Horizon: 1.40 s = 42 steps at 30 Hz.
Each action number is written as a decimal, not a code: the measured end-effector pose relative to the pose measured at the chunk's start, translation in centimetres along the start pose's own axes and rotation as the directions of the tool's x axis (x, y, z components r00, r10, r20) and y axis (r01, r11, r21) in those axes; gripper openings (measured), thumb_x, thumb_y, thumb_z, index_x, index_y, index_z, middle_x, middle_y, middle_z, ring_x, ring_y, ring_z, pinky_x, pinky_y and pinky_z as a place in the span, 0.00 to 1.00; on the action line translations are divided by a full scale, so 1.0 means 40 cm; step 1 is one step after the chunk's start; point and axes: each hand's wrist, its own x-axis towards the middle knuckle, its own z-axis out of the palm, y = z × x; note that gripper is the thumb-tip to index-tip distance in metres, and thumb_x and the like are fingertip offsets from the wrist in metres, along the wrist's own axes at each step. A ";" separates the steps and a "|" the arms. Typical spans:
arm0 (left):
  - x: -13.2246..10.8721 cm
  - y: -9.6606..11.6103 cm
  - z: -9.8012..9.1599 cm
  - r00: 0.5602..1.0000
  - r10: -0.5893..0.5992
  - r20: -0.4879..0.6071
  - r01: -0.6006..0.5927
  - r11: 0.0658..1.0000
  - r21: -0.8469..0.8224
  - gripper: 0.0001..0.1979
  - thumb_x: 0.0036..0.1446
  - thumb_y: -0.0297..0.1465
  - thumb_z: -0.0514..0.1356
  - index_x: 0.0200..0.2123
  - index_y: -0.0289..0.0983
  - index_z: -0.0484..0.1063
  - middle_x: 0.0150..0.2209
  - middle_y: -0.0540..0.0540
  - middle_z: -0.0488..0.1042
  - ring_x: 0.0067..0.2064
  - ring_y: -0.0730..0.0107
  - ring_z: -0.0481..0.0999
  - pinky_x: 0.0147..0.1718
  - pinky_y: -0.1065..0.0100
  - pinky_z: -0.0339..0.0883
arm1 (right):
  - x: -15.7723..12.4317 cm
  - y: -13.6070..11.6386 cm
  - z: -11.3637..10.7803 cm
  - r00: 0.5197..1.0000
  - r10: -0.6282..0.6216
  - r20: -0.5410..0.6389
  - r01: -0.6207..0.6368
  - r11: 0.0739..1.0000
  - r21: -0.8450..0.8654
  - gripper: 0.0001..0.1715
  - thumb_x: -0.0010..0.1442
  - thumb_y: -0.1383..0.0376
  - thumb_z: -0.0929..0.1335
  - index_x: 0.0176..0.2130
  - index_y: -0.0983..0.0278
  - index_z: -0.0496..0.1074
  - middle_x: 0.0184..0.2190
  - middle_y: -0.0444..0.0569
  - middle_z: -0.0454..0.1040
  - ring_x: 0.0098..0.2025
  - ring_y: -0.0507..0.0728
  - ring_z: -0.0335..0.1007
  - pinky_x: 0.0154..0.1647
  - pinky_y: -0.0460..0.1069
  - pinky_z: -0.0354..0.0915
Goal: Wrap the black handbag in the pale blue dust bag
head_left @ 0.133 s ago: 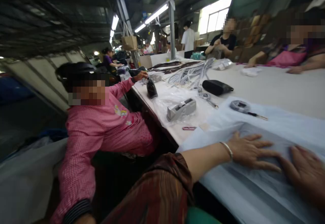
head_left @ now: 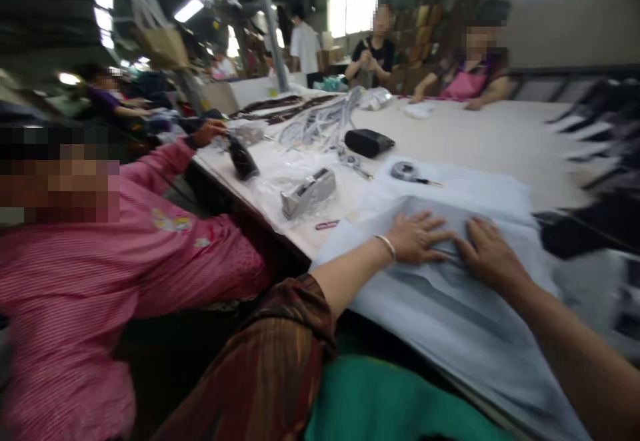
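My left hand [head_left: 419, 236], with a bracelet at the wrist, lies flat with its fingers spread on a thin pale blue sheet [head_left: 465, 334]. Close beside it, my right hand [head_left: 493, 249] also rests palm down on the sheet, fingers extended. The left fingertips come near the right thumb; whether they touch is unclear. A darker grey area shows through the sheet beneath both hands, but what lies there is hidden. Just beyond my hands, a coiled grey strap [head_left: 404, 172] with a dark end and metal clasp lies on the sheet.
To the left stand a grey tape dispenser [head_left: 310, 193] on clear plastic and a small red item [head_left: 327, 225]. Farther back are a black pouch [head_left: 369, 142] and bundled grey straps [head_left: 325, 121]. A co-worker in pink [head_left: 190, 228] sits left, holding a dark object [head_left: 243, 158]. Black items [head_left: 607, 121] lie right.
My view has swung to the right, so the table and co-workers appear farther left. More of my right arm shows. Both hands stay flat on the sheet.
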 end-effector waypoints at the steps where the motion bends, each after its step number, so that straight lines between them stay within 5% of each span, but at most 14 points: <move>1: 0.003 -0.004 0.002 1.000 -0.004 -0.011 0.003 1.000 -0.017 0.33 0.68 0.51 0.50 0.71 0.46 0.55 0.74 0.44 0.50 0.74 0.43 0.46 0.64 0.30 0.51 | -0.008 -0.018 -0.019 0.999 0.048 -0.011 -0.049 0.998 -0.040 0.27 0.67 0.55 0.61 0.61 0.61 0.69 0.60 0.65 0.70 0.65 0.72 0.63 0.65 0.70 0.57; 6: 0.028 -0.024 0.028 0.997 0.015 -0.081 -0.022 0.996 -0.087 0.34 0.66 0.51 0.55 0.70 0.45 0.58 0.73 0.42 0.52 0.73 0.42 0.46 0.66 0.35 0.47 | -0.089 -0.181 -0.113 0.999 0.030 -0.039 -0.030 1.000 0.009 0.16 0.66 0.64 0.65 0.52 0.61 0.75 0.50 0.57 0.77 0.54 0.64 0.73 0.58 0.60 0.69; 10: 0.030 -0.021 0.030 0.997 0.014 -0.082 -0.022 0.994 -0.103 0.34 0.66 0.50 0.57 0.70 0.45 0.59 0.73 0.40 0.53 0.73 0.41 0.47 0.66 0.35 0.46 | -0.202 -0.298 -0.127 0.968 -0.124 0.218 0.078 0.975 0.209 0.15 0.67 0.66 0.66 0.52 0.60 0.74 0.47 0.54 0.78 0.48 0.60 0.75 0.51 0.55 0.72; 15: 0.033 -0.018 0.029 0.997 0.005 -0.073 -0.012 0.995 -0.101 0.33 0.66 0.48 0.58 0.70 0.45 0.58 0.73 0.40 0.52 0.73 0.42 0.46 0.66 0.35 0.45 | -0.278 -0.317 -0.085 0.896 -0.173 0.408 0.114 0.980 0.164 0.19 0.66 0.63 0.68 0.55 0.64 0.72 0.50 0.59 0.75 0.51 0.65 0.71 0.52 0.61 0.70; 25: 0.030 -0.013 0.029 0.998 -0.011 -0.068 0.005 0.995 -0.100 0.34 0.66 0.49 0.57 0.70 0.45 0.58 0.73 0.41 0.51 0.73 0.42 0.45 0.67 0.37 0.43 | -0.250 -0.375 -0.078 0.813 -0.197 0.548 0.216 0.976 0.030 0.11 0.69 0.66 0.63 0.41 0.65 0.76 0.42 0.57 0.76 0.41 0.59 0.67 0.44 0.53 0.63; 32: 0.029 -0.015 0.030 0.997 -0.012 -0.079 0.003 0.993 -0.122 0.34 0.65 0.49 0.57 0.70 0.45 0.58 0.73 0.41 0.51 0.73 0.40 0.46 0.67 0.37 0.43 | -0.223 -0.379 -0.068 0.820 -0.054 0.570 -0.022 0.992 0.127 0.13 0.68 0.66 0.66 0.33 0.64 0.78 0.34 0.52 0.75 0.36 0.56 0.68 0.39 0.49 0.61; 36: 0.028 -0.015 0.029 0.998 -0.015 -0.065 0.006 0.991 -0.133 0.34 0.66 0.49 0.57 0.70 0.45 0.57 0.74 0.41 0.51 0.73 0.40 0.45 0.67 0.36 0.42 | -0.199 -0.373 -0.072 0.753 0.064 0.655 -0.254 0.946 0.200 0.09 0.63 0.69 0.68 0.34 0.65 0.80 0.32 0.49 0.76 0.33 0.54 0.70 0.38 0.47 0.63; 42: 0.027 -0.013 0.028 0.997 -0.023 -0.069 0.013 0.990 -0.138 0.34 0.65 0.49 0.57 0.70 0.45 0.57 0.74 0.41 0.50 0.73 0.40 0.45 0.67 0.35 0.41 | -0.169 -0.374 -0.078 0.693 0.139 0.707 -0.353 0.921 0.165 0.10 0.56 0.73 0.68 0.31 0.65 0.80 0.30 0.47 0.79 0.30 0.53 0.71 0.35 0.46 0.63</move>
